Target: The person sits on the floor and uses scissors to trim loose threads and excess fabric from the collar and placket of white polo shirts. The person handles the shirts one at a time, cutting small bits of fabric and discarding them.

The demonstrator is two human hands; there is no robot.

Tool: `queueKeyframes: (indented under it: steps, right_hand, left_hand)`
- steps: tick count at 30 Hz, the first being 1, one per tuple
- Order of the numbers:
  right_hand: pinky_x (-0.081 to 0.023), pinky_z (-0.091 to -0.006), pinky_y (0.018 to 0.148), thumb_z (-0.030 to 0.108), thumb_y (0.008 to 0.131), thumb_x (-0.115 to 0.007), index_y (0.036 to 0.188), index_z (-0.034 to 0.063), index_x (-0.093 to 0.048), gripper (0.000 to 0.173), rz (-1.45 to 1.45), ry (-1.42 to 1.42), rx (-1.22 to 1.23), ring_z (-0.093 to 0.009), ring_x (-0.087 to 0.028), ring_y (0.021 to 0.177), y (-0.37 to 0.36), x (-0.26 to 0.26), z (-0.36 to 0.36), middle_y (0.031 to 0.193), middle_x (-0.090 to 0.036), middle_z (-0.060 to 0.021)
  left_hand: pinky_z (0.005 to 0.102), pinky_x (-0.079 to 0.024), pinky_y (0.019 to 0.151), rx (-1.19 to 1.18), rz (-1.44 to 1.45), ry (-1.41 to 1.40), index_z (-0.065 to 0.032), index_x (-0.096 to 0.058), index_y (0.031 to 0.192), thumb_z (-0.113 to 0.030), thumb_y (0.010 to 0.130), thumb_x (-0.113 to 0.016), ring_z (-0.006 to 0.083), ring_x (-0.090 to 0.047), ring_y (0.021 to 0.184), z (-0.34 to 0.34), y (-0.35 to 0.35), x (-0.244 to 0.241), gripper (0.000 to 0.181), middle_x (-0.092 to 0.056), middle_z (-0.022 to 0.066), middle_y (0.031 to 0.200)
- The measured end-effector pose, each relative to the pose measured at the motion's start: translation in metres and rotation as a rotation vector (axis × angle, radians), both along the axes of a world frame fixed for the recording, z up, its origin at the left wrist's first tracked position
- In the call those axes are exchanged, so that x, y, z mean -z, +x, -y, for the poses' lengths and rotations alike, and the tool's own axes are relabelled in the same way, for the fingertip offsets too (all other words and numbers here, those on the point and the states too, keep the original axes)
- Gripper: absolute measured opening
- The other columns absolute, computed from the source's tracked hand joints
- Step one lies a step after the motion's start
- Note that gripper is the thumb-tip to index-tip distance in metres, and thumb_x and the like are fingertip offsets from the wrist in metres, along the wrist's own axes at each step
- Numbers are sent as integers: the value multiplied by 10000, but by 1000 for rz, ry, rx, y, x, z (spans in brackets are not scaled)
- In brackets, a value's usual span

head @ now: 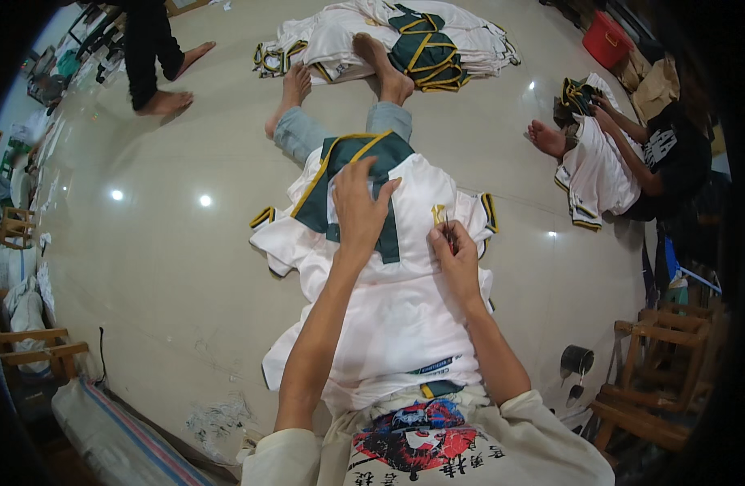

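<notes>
Across my outstretched legs lies a white polo shirt (424, 182) with a dark green collar (396, 149) edged in yellow. A green placket (389, 243) runs down its front. My left hand (360, 209) is over the collar and placket, thumb spread from the fingers, with nothing visible in its grasp. In my right hand (460, 258) is a small cutting tool (450, 234), apparently thread snips, with thin dark blades and a bit of red. It is mostly hidden by the fingers. The blades point away from me, beside a yellow emblem (437, 214) on the shirt's chest.
Beyond my feet is a heap of similar shirts (342, 36). At right, a seated person (664, 152) handles another white shirt (609, 176). Someone's bare feet (165, 102) stand at upper left. Wooden stools (658, 346), a red tub (607, 39) and a woven sack (117, 425) border the tiled floor.
</notes>
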State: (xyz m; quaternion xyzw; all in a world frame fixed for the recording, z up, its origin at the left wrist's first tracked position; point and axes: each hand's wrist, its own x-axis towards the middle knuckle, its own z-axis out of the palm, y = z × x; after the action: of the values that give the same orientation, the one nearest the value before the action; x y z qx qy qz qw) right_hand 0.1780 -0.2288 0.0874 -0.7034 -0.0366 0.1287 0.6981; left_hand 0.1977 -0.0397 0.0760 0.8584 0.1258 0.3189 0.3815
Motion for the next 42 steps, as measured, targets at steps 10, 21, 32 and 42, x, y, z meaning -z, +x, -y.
queueKeyframes:
  steps: [10, 21, 32, 42]
  right_hand:
    - [-351, -187, 565, 170, 1030, -629, 954, 34, -580, 164, -34, 44, -8, -4, -409, 635, 6, 0, 1, 738, -504, 72]
    - [-284, -194, 441, 255, 1042, -610, 986, 71, -550, 202, -163, 428, 399, -4, -361, 510, 9, -2, 24, 710, -501, 56]
    - [-291, -191, 444, 262, 1057, -558, 1026, 34, -616, 238, 8, 326, -46, -9, -362, 514, 94, -29, -26, 702, -488, 34]
    - [-245, -198, 375, 344, 1097, -472, 990, 91, -533, 281, -581, 974, -84, -44, -328, 444, 104, 57, 0, 709, -459, 17]
  left_hand:
    - [390, -460, 858, 22, -85, -85, -2, -661, 1160, -173, 839, -772, 253, -576, 927, -3, 16, 16, 381, -602, 112, 976]
    - [471, -389, 998, 210, -117, 301, -24, -614, 1320, 38, 796, -586, 336, -514, 1181, 72, -22, -19, 529, -574, 151, 1267]
    - [634, -38, 1215, 231, -302, 354, 26, -525, 1346, -69, 848, -624, 336, -300, 1510, 127, -65, -3, 516, -468, 182, 1490]
    - [444, -326, 977, 58, -192, 82, -16, -513, 1270, -77, 915, -656, 218, -600, 1081, 98, -33, -23, 388, -596, 87, 1109]
